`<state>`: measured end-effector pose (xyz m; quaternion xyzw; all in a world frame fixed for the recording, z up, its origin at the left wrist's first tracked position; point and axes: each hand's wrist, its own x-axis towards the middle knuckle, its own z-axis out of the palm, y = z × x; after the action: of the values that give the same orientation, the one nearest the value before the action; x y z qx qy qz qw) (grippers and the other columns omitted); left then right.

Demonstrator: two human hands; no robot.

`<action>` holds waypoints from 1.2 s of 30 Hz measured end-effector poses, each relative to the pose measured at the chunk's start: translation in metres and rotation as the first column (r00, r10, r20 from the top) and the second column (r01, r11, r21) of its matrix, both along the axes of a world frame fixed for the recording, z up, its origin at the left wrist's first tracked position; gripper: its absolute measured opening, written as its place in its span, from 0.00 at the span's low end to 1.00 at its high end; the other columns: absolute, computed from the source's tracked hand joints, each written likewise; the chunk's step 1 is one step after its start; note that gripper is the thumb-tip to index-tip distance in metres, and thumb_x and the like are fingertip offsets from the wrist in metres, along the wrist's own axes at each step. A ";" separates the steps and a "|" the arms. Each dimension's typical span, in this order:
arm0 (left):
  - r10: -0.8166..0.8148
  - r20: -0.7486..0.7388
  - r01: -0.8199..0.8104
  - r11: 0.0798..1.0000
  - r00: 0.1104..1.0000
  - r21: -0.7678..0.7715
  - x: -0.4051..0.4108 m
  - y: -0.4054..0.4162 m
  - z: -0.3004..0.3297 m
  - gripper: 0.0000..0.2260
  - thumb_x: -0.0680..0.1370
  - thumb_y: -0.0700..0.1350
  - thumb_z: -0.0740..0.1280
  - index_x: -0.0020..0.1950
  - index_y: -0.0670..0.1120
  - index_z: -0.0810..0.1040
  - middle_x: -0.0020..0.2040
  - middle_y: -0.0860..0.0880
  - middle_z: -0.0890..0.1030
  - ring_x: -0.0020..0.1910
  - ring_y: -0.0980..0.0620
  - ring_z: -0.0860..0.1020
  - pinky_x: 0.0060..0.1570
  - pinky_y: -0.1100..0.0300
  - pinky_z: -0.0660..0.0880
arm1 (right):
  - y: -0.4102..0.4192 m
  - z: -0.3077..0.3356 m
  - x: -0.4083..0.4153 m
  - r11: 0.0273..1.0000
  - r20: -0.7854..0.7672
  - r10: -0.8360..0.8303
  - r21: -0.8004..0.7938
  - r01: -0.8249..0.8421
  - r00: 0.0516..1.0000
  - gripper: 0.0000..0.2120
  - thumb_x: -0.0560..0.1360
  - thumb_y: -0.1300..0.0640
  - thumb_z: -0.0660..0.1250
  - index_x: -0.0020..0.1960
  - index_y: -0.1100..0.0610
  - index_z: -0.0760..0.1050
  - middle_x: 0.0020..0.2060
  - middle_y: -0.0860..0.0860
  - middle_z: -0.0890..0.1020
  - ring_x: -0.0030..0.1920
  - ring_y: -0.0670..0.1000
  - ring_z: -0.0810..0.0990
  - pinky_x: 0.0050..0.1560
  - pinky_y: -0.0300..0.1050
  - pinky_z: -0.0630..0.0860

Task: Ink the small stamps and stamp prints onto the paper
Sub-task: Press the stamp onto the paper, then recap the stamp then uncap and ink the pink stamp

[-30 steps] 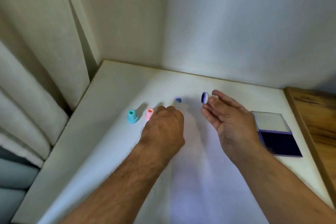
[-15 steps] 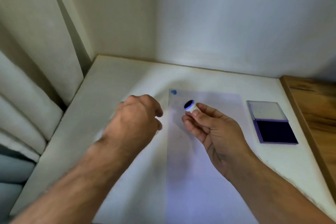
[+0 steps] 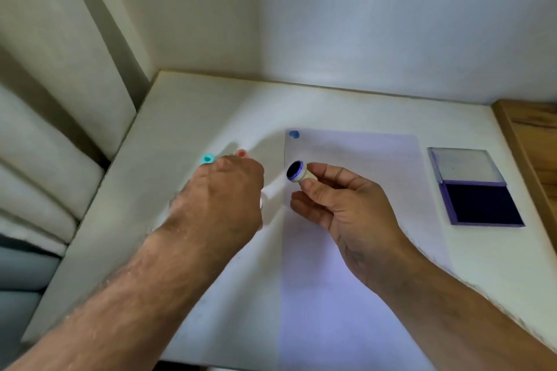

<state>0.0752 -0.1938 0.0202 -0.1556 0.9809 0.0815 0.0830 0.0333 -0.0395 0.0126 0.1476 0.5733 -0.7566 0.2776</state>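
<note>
Since half a second ago my left hand (image 3: 226,193) has swung back toward the middle and now covers most of the two small stamps it had hidden entirely; my right hand (image 3: 340,205) has lifted its stamp a little and turned the inked face more toward me.

Nearest me lies the paper (image 3: 355,265), a pale violet sheet running from six o'clock up toward twelve on the white table (image 3: 187,117). Above its left edge my right hand pinches the white stamp (image 3: 297,171) between thumb and fingertips, clear of the sheet, its round dark-blue face tilted toward ten o'clock. At nine o'clock of that stamp my left hand is knuckles-up with fingers curled under; whether they grasp anything I cannot tell, though something pale shows at the hand's right edge. Just past its knuckles peek the teal stamp (image 3: 207,158) and the pink stamp (image 3: 241,153), standing side by side on the table.

Farther off, at three o'clock, the ink pad (image 3: 482,203) lies open, its clear lid folded back. One blue print (image 3: 294,134) marks the paper's far left corner.
</note>
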 end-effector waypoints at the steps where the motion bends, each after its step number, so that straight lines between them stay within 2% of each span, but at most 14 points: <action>1: 0.002 0.004 -0.002 1.000 1.000 -0.004 -0.001 0.001 0.001 0.08 0.74 0.46 0.68 0.52 0.51 0.77 0.45 0.50 0.79 0.42 0.49 0.77 0.39 0.59 0.75 | 0.000 0.000 -0.001 1.000 -0.004 0.002 0.000 -0.002 1.000 0.10 0.72 0.72 0.69 0.51 0.63 0.82 0.42 0.58 0.86 0.40 0.55 0.86 0.44 0.48 0.84; 5: 0.005 -0.002 -0.005 1.000 1.000 0.021 -0.004 0.002 0.002 0.04 0.74 0.42 0.67 0.46 0.51 0.79 0.43 0.51 0.80 0.40 0.50 0.79 0.39 0.58 0.78 | 0.001 0.000 -0.002 1.000 -0.037 0.030 0.004 -0.029 0.999 0.11 0.73 0.71 0.69 0.53 0.62 0.82 0.44 0.57 0.87 0.40 0.53 0.86 0.45 0.48 0.84; 7: -0.014 -0.013 0.015 0.999 1.000 0.034 -0.004 0.002 0.001 0.06 0.74 0.41 0.66 0.46 0.51 0.79 0.43 0.52 0.81 0.40 0.52 0.79 0.38 0.60 0.76 | -0.001 0.002 -0.002 0.999 -0.052 0.038 0.006 -0.038 0.998 0.10 0.74 0.71 0.68 0.53 0.62 0.83 0.43 0.57 0.87 0.41 0.53 0.85 0.46 0.48 0.84; 10: -0.036 -0.042 0.038 0.997 0.998 0.065 -0.003 0.001 0.000 0.10 0.74 0.43 0.63 0.50 0.54 0.79 0.47 0.54 0.81 0.44 0.53 0.78 0.41 0.64 0.70 | -0.003 0.002 -0.003 0.999 -0.056 0.034 0.018 -0.033 0.998 0.09 0.74 0.70 0.69 0.51 0.61 0.83 0.43 0.57 0.87 0.40 0.53 0.85 0.46 0.49 0.84; 12: -0.015 -0.051 0.022 0.989 0.999 0.143 -0.005 0.002 0.007 0.12 0.73 0.47 0.64 0.54 0.57 0.80 0.49 0.56 0.80 0.45 0.55 0.77 0.43 0.67 0.68 | -0.003 0.003 -0.004 0.999 -0.059 0.027 0.028 -0.026 0.998 0.08 0.74 0.68 0.70 0.51 0.60 0.84 0.44 0.57 0.87 0.40 0.54 0.85 0.45 0.49 0.84; 16: 0.125 -0.058 -0.091 0.909 0.990 0.406 -0.009 0.006 0.028 0.08 0.71 0.50 0.70 0.49 0.60 0.84 0.38 0.58 0.80 0.33 0.62 0.77 0.28 0.73 0.67 | 0.000 0.006 -0.009 0.999 -0.070 -0.023 0.031 0.026 0.997 0.07 0.74 0.67 0.69 0.50 0.59 0.83 0.44 0.56 0.87 0.41 0.56 0.87 0.40 0.47 0.84; 19: 0.294 -0.086 -0.181 0.767 0.952 0.616 -0.013 0.006 0.033 0.05 0.69 0.51 0.74 0.43 0.58 0.84 0.35 0.60 0.82 0.29 0.61 0.78 0.20 0.74 0.66 | 0.002 0.008 -0.012 0.998 -0.071 -0.053 0.023 0.055 0.996 0.08 0.75 0.67 0.68 0.50 0.57 0.82 0.42 0.55 0.87 0.42 0.57 0.87 0.40 0.48 0.84; 21: 0.394 -0.099 -0.202 0.651 0.914 0.732 -0.017 0.004 0.032 0.05 0.68 0.50 0.76 0.41 0.56 0.84 0.34 0.59 0.82 0.25 0.61 0.76 0.19 0.72 0.66 | 0.003 0.008 -0.012 0.998 -0.087 -0.055 0.016 0.056 0.995 0.08 0.76 0.66 0.67 0.49 0.56 0.82 0.42 0.54 0.87 0.42 0.58 0.87 0.40 0.49 0.84; 23: 0.481 -0.095 -0.196 0.519 0.872 0.832 -0.021 0.004 0.030 0.06 0.66 0.49 0.78 0.40 0.53 0.84 0.33 0.56 0.83 0.28 0.61 0.78 0.25 0.68 0.71 | 0.004 0.008 -0.011 0.999 -0.126 -0.044 0.011 0.046 0.991 0.08 0.77 0.66 0.67 0.50 0.56 0.82 0.42 0.53 0.87 0.42 0.58 0.86 0.39 0.48 0.83; 26: 0.585 -0.015 -0.181 0.276 0.811 0.944 -0.024 0.004 0.030 0.07 0.66 0.44 0.79 0.40 0.47 0.83 0.38 0.47 0.86 0.38 0.50 0.85 0.40 0.59 0.81 | 0.003 0.009 -0.011 1.000 -0.213 -0.013 0.020 0.017 0.977 0.09 0.76 0.67 0.67 0.51 0.57 0.82 0.43 0.54 0.87 0.39 0.57 0.85 0.37 0.47 0.83; 28: 0.621 0.071 -0.150 0.077 0.781 0.986 -0.025 0.006 0.033 0.06 0.68 0.40 0.77 0.40 0.42 0.82 0.40 0.43 0.86 0.42 0.47 0.85 0.43 0.60 0.81 | 0.003 0.010 -0.011 0.999 -0.268 0.012 0.036 -0.003 0.963 0.09 0.76 0.68 0.67 0.50 0.57 0.82 0.41 0.54 0.86 0.37 0.56 0.85 0.37 0.47 0.82; 30: 0.608 0.151 -0.137 -0.070 0.779 0.988 -0.025 0.007 0.036 0.04 0.71 0.39 0.75 0.42 0.40 0.82 0.41 0.44 0.86 0.44 0.47 0.85 0.42 0.60 0.81 | 0.003 0.010 -0.011 0.998 -0.323 0.040 0.066 -0.019 0.946 0.11 0.76 0.69 0.67 0.48 0.55 0.82 0.39 0.53 0.85 0.37 0.56 0.84 0.37 0.48 0.82; 33: 0.538 0.224 -0.157 -0.168 0.813 0.973 -0.024 0.008 0.039 0.08 0.73 0.41 0.73 0.49 0.39 0.81 0.46 0.44 0.87 0.44 0.47 0.86 0.42 0.57 0.82 | 0.003 0.011 -0.011 0.991 -0.407 0.091 0.129 -0.041 0.909 0.11 0.75 0.68 0.68 0.48 0.53 0.82 0.42 0.52 0.86 0.40 0.56 0.85 0.39 0.50 0.83; 36: 0.493 0.237 -0.156 -0.199 0.837 0.967 -0.024 0.009 0.038 0.09 0.73 0.40 0.72 0.51 0.39 0.80 0.45 0.44 0.86 0.44 0.48 0.85 0.46 0.54 0.82 | 0.004 0.011 -0.011 0.982 -0.462 0.128 0.180 -0.048 0.877 0.11 0.75 0.66 0.69 0.50 0.52 0.82 0.44 0.50 0.86 0.41 0.54 0.85 0.38 0.47 0.82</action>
<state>0.0511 -0.1847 0.0579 -0.2830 0.5199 0.8054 0.0304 0.0227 -0.0358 0.0234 -0.0451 0.6897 -0.7068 0.1509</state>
